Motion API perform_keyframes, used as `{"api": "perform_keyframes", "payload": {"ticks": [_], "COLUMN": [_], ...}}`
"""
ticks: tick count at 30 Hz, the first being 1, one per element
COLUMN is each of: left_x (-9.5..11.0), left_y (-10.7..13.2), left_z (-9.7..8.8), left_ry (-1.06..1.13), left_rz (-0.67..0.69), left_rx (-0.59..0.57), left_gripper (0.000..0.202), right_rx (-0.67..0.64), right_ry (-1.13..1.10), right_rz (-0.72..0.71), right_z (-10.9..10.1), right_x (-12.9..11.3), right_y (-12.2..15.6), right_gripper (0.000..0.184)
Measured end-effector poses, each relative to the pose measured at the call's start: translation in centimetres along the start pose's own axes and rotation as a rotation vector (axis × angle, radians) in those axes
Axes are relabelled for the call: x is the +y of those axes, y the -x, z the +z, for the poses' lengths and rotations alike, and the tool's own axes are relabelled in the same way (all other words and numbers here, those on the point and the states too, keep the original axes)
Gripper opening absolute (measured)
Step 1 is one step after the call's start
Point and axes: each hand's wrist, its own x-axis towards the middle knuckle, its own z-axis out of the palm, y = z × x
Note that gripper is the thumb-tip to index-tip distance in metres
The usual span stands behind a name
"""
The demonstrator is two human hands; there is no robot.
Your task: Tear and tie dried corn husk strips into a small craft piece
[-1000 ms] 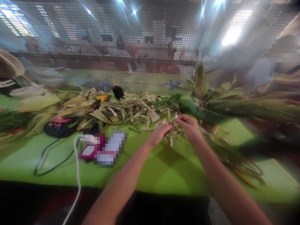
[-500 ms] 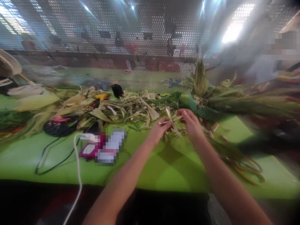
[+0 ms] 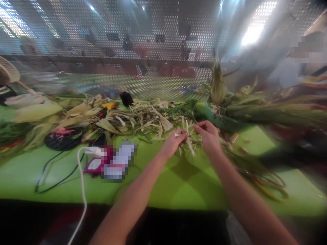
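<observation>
Pale, narrow strips of corn husk (image 3: 189, 143) cross each other between my two hands, just above the green table. My left hand (image 3: 175, 140) is closed, its thumb and fingers pinching the strips near their crossing. On the other side my right hand (image 3: 208, 132) is closed too, thumb against forefinger at the end of a strip. The exact grip of the right fingertips is small and blurred. Behind both hands lies a heap of dry husk pieces and shreds (image 3: 163, 120).
A magenta device (image 3: 95, 165) with a white plug and cable (image 3: 82, 183) lies left beside a blurred-out phone (image 3: 120, 160). A green basket (image 3: 217, 119) with large husk bundles (image 3: 268, 114) stands right. A perforated metal screen (image 3: 153, 44) rises behind the table (image 3: 63, 180).
My right hand has shifted slightly down and to the right. The husk strips between my hands have turned, with one now standing more upright. The view has moved a little.
</observation>
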Motion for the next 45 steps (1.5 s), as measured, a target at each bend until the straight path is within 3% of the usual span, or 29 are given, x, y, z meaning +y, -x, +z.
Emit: {"api": "perform_keyframes", "payload": {"ticks": [4, 7, 10, 13, 16, 23, 26, 32, 38, 45], "left_x": [0.3, -0.1, -0.7, -1.0, -1.1, -0.4, -0.1, -0.2, 0.2, -0.4], "left_y": [0.1, -0.3, -0.8, -1.1, -1.0, -0.7, -0.7, -0.5, -0.3, -0.6], "left_z": [-0.1, -0.5, -0.9, -1.0, -0.9, -0.6, -0.7, -0.8, -0.9, -1.1], "left_ry": [-0.054, -0.011, 0.080, 0.167, 0.174, 0.283, 0.321, 0.133, 0.133, 0.060], "left_rz": [0.036, 0.049, 0.041, 0.020, 0.038, 0.023, -0.006, 0.081, -0.030, 0.045], "left_rx": [-0.044, 0.072, 0.182, 0.174, 0.173, 0.212, 0.164, 0.149, 0.086, 0.070], "left_gripper": [0.028, 0.028, 0.030, 0.034, 0.033, 0.034, 0.035, 0.033, 0.036, 0.034], "right_rx": [0.017, -0.017, -0.149, -0.340, -0.404, -0.351, -0.369, -0.358, -0.261, -0.284], "right_ry": [-0.008, -0.008, 0.045, 0.135, 0.186, 0.263, 0.182, 0.000, -0.078, -0.085], "right_rz": [0.029, 0.071, 0.095, 0.101, 0.072, -0.079, -0.025, 0.127, 0.146, 0.162], "right_z": [0.0, -0.1, 0.2, 0.6, 0.8, 0.6, 0.8, 1.1, 0.8, 1.0], "right_x": [0.1, 0.0, -0.1, -0.1, 0.1, 0.1, 0.0, 0.0, -0.1, -0.1], "right_y": [-0.1, 0.0, 0.4, 0.9, 1.0, 0.6, 0.8, 1.4, 1.3, 1.3], "right_gripper": [0.027, 0.034, 0.039, 0.042, 0.036, 0.023, 0.026, 0.034, 0.032, 0.037]}}
